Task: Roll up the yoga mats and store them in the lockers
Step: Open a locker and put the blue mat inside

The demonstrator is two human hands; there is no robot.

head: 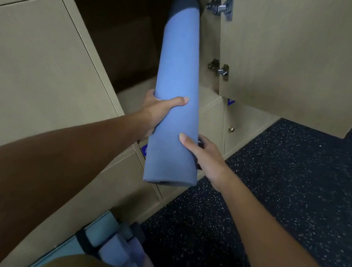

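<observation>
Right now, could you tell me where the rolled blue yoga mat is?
In the head view, centre frame: the blue yoga mat is held in both hands, left hand and right hand, its far end inside the open locker, beside the door hinges.

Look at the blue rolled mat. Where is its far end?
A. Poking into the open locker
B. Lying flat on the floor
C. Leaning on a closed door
A: both hands grip the blue rolled mat, and its far end sits inside the open locker.
</observation>
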